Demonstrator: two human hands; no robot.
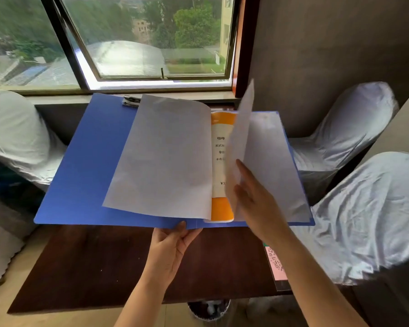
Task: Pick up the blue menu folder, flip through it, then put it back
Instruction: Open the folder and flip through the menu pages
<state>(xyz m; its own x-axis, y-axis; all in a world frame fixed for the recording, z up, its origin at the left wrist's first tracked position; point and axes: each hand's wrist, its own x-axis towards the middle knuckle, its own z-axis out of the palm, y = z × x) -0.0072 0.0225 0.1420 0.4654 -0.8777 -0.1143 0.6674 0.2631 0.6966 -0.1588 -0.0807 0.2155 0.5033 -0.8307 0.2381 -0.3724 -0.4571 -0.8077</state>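
The blue menu folder (80, 166) lies open and is held up above the dark wooden table (99, 267). My left hand (172, 246) grips its near edge at the spine, thumb on top. My right hand (255, 204) holds a white page (241, 142) lifted upright in mid-turn. One page (163, 156) lies turned over to the left, blank side up. Between them an orange and white menu sheet (219, 161) with printed text shows. A metal clip (130, 101) sits at the folder's far edge.
Chairs in silvery covers stand on the right (354, 208), at the far right (347, 128) and at the left (12, 133). A window (151, 38) is behind the table. A pink card in a clear stand (276, 265) is at the table's right edge. A bin (208, 308) is below.
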